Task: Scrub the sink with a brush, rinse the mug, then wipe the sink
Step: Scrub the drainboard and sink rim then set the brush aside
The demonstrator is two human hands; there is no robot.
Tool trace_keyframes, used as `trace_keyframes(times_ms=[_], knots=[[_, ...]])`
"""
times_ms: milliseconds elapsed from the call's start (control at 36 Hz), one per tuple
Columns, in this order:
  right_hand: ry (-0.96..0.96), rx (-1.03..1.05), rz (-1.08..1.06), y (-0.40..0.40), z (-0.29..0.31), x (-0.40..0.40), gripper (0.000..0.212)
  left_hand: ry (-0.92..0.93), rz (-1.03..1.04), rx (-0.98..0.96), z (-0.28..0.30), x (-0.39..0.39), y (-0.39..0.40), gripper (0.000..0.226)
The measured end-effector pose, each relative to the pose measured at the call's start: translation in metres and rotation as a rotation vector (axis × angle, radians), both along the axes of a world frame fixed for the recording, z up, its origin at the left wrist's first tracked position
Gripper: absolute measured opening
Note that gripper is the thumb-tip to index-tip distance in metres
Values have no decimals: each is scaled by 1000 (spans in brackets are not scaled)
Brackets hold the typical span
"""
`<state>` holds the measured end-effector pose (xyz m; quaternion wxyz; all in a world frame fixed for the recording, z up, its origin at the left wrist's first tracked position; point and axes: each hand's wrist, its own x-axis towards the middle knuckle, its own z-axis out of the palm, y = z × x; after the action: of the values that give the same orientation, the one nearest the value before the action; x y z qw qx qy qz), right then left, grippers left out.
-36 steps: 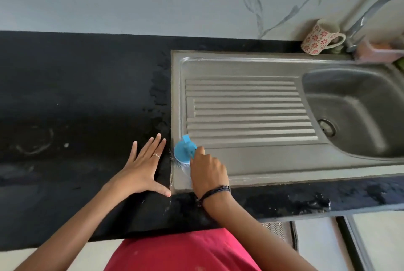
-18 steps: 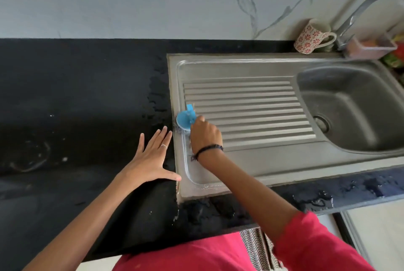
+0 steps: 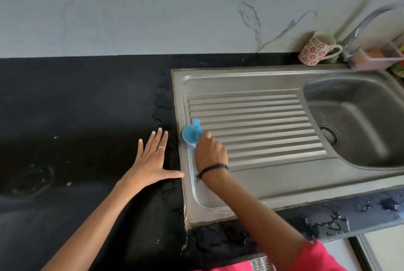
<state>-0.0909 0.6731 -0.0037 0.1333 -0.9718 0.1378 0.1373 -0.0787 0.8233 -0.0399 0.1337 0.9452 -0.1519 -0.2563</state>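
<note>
My right hand [image 3: 210, 152] grips a round blue scrub brush [image 3: 191, 133] and presses it on the left rim of the steel sink's drainboard [image 3: 251, 87]. A wet streak runs along that left channel toward the front corner. My left hand [image 3: 152, 161] lies flat with fingers spread on the black counter [image 3: 76, 106], just left of the sink edge, thumb pointing at the rim. The basin [image 3: 358, 122] with its drain is at the right. A white mug with red flowers [image 3: 314, 48] stands upright at the back, beside the tap [image 3: 363, 28].
A pink soap tray [image 3: 376, 57] with small items sits behind the basin at the far right. The counter is wet around the sink's left and front edges. A marble-patterned wall rises behind the counter.
My right hand has slid the brush away from me along the drainboard's left edge, from the front corner to about mid-length. My left hand stays flat on the counter.
</note>
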Motion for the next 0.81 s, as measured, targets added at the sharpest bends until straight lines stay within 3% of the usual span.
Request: trace_keyframes(times_ms=[167,472,806], knots=[[-67,10,-12,5,6,73,25,-25,-21,13,3,19,-5,122],[4,-29,35,-4,-5,16,22,-44,-28,9,-3,57,-10,112],[-125,-85,-3,0,-8,162,26,-116,30,-63,-7,89,-13,102]])
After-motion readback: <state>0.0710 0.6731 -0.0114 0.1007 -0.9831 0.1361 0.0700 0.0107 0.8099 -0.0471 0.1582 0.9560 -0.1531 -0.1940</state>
